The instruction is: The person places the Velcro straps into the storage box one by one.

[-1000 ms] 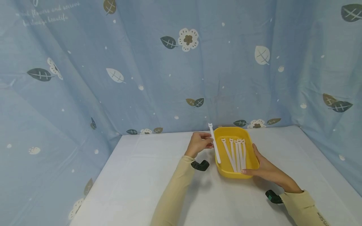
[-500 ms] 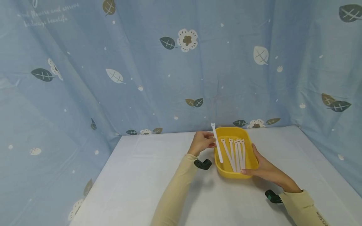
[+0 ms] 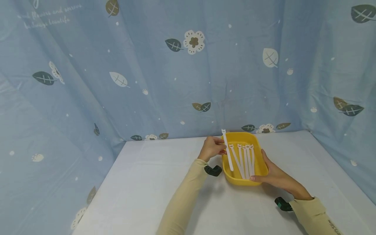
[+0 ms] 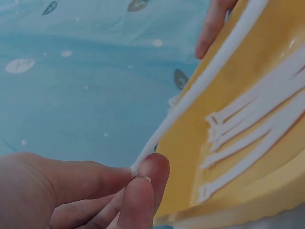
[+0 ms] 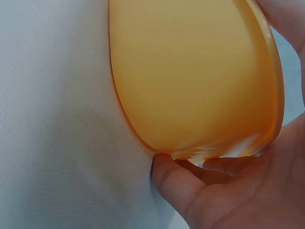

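Observation:
My left hand (image 3: 212, 148) pinches a white cable tie (image 3: 227, 151) with a slotted head, of the hook-and-loop strap kind. It slants over the left side of a yellow plastic tray (image 3: 241, 181), its head pointing to the back. In the left wrist view, thumb and fingertips squeeze the tie (image 4: 190, 98) by its edge. Inside the tray, several similar white ties (image 3: 247, 161) lie roughly side by side, heads toward the back. With my right hand (image 3: 277, 176) I grip the tray at its near right corner, thumb over the rim, fingers along the outer wall (image 5: 190, 86).
The tray sits on a white-covered table (image 3: 152, 182), near its back edge. Behind and to both sides hangs a blue curtain (image 3: 164, 81) with printed leaves and flowers. Each wrist carries a dark camera mount (image 3: 213, 170).
My left hand has moved slightly to the right, carrying the held tie from beside the tray's left rim to over its inside. The right hand still holds the tray.

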Action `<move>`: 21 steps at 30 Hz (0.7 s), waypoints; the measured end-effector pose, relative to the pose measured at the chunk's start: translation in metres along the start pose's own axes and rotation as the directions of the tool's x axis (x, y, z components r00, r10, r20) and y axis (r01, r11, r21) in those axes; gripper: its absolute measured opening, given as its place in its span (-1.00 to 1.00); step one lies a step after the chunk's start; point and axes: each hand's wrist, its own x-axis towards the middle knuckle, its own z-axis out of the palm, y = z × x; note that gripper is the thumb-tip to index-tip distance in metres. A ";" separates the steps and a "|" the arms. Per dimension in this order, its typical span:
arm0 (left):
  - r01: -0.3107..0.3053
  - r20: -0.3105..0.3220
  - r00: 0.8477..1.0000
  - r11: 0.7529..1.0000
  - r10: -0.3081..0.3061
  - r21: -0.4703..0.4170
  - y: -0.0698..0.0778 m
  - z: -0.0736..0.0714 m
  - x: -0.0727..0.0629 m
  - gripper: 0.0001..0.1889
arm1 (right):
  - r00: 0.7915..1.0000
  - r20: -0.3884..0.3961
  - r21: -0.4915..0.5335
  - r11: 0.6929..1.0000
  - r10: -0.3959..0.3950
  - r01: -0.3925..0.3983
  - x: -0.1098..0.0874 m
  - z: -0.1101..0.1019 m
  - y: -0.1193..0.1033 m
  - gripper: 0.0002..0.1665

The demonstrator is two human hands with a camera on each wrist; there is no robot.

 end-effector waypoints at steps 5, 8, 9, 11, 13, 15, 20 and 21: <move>0.018 -0.002 1.000 0.999 -0.018 0.031 0.000 0.003 0.002 -0.71 | 1.000 -0.001 0.008 1.000 -0.004 0.004 0.001 0.000 0.001 0.63; 0.024 -0.002 1.000 0.998 -0.024 0.056 0.000 0.005 0.003 -0.72 | 1.000 0.000 0.008 1.000 0.001 -0.001 0.001 0.001 0.001 0.63; 0.025 -0.001 1.000 0.998 -0.025 0.060 -0.001 0.005 0.003 -0.72 | 1.000 0.000 0.009 1.000 0.003 -0.003 0.001 0.001 0.001 0.63; 0.029 0.003 1.000 0.997 -0.029 0.069 -0.001 0.006 0.004 -0.72 | 1.000 0.001 0.007 1.000 0.011 -0.011 0.001 0.001 0.000 0.64; 0.034 0.008 0.999 0.997 -0.035 0.075 0.000 0.008 0.005 -0.72 | 1.000 0.001 0.003 1.000 0.018 -0.018 0.000 0.001 0.000 0.64; 0.043 0.010 0.999 0.996 -0.044 0.080 0.001 0.009 0.005 -0.72 | 1.000 0.000 0.000 1.000 0.024 -0.024 0.000 0.001 0.000 0.64; 0.056 0.013 0.998 0.992 -0.058 0.117 0.004 0.011 0.007 -0.73 | 1.000 -0.003 -0.003 1.000 0.025 -0.025 0.000 0.001 -0.001 0.64; 0.055 0.014 0.998 0.991 -0.057 0.125 0.004 0.011 0.007 -0.72 | 1.000 -0.003 -0.002 1.000 0.023 -0.023 0.000 0.001 -0.001 0.64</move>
